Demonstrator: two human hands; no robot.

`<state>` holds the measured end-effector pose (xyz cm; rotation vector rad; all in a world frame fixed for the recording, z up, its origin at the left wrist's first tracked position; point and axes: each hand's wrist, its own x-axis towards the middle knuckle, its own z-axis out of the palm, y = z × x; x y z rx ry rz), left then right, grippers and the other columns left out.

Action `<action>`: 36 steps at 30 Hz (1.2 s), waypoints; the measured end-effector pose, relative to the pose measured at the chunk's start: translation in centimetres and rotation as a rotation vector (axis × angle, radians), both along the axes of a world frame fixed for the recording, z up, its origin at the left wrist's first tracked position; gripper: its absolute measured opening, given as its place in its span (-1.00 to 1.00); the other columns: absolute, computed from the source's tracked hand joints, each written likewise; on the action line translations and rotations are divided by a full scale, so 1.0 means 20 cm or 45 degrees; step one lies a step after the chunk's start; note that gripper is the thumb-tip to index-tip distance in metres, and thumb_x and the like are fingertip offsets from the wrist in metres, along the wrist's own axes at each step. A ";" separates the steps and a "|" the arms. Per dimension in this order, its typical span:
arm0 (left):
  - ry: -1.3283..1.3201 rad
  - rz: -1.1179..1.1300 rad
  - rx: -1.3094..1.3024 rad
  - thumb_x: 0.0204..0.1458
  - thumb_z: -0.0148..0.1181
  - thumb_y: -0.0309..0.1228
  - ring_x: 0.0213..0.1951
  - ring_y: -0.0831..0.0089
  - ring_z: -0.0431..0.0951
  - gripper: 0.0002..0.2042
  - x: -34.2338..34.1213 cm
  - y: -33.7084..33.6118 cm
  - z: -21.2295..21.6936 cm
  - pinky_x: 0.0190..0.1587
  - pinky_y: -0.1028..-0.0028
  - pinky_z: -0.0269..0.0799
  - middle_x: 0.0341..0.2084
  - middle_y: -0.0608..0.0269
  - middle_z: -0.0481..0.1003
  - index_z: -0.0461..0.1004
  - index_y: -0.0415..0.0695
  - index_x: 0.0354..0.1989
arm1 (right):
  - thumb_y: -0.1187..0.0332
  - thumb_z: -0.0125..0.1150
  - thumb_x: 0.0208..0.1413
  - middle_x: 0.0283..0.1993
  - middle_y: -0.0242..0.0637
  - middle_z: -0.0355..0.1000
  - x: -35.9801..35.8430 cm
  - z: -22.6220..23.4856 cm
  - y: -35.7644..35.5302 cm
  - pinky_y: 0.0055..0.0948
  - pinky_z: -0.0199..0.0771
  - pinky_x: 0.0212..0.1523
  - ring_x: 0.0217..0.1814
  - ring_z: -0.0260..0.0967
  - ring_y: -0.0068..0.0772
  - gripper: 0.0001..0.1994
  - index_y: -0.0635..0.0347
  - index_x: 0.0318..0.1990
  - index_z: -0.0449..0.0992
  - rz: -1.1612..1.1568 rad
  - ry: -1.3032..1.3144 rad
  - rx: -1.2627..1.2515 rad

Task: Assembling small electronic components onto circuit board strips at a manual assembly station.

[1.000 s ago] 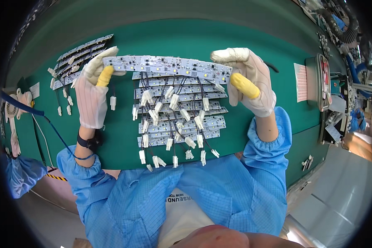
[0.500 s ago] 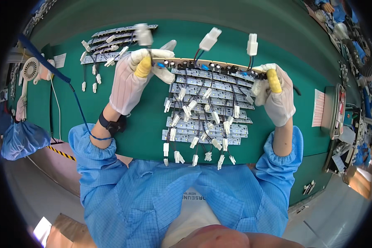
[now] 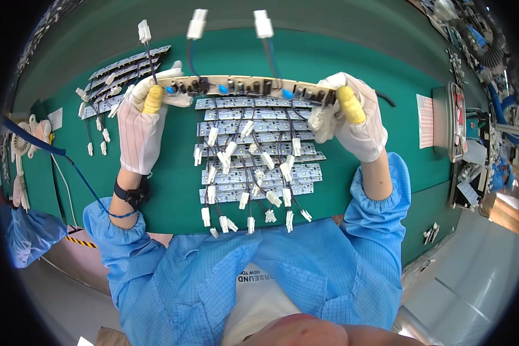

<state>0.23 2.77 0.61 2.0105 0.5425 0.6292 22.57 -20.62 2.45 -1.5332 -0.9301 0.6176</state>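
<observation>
The green bench mat (image 3: pixel 444 190) spread under everything, and on it in front of me lay the stack of LED strip boards (image 3: pixel 254 155), their white plug leads trailing toward my body; a second batch of boards (image 3: pixel 118 78) sat off to my far left. Above the stack I held one long circuit strip (image 3: pixel 236 87) clear of the mat, its long axis running left to right between my hands, neither hand nearer than the other. My left hand (image 3: pixel 144 124) pinched its left end, closed, and my right hand (image 3: pixel 352 121) gripped the right end likewise. Its three white connectors (image 3: pixel 197 24) stood upward on their wires. A second earlier that strip had rested flat atop the stack; half a second earlier it was only partly raised and turned.
</observation>
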 end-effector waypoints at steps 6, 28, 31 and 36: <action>0.139 0.081 0.333 0.18 -0.08 -0.56 -0.28 0.45 0.49 -0.75 0.01 0.02 -0.03 -0.16 0.53 0.37 -0.25 0.28 0.56 0.42 -0.19 -0.01 | 0.26 0.03 0.19 -0.39 -0.36 0.44 -0.03 0.02 0.02 -0.62 0.34 -0.40 -0.45 0.34 -0.60 -0.76 0.29 -0.25 0.46 0.048 -0.075 0.049; -0.166 -0.196 -0.493 0.18 0.03 -0.31 -0.44 0.55 0.50 -0.74 0.00 -0.01 0.09 -0.25 0.57 0.43 -0.17 0.21 0.48 0.41 -0.21 -0.06 | 0.17 0.23 0.04 -0.10 -0.22 0.31 -0.07 0.08 0.03 -0.79 0.13 -0.68 -0.66 0.19 -0.75 -0.42 0.33 0.13 0.21 0.113 0.283 -0.025; -0.236 -0.019 -0.271 0.14 0.04 -0.43 -0.33 0.58 0.47 -0.81 0.00 0.17 0.20 -0.28 0.59 0.44 -0.09 0.10 0.47 0.42 -0.27 -0.14 | 0.07 0.09 0.11 -0.20 -0.28 0.37 -0.08 0.05 0.04 -0.81 -0.02 -0.72 -0.72 0.06 -0.81 -0.43 0.39 0.10 0.24 0.021 0.113 -0.030; 0.229 0.276 -0.109 0.09 0.01 -0.44 -0.34 0.52 0.54 -0.78 -0.13 0.80 0.32 -0.19 0.56 0.42 -0.29 0.20 0.54 0.48 -0.23 -0.15 | 0.03 0.08 0.13 -0.25 -0.34 0.40 -0.08 0.09 0.05 -0.82 -0.02 -0.74 -0.71 0.11 -0.82 -0.45 0.36 0.06 0.28 0.042 0.097 -0.027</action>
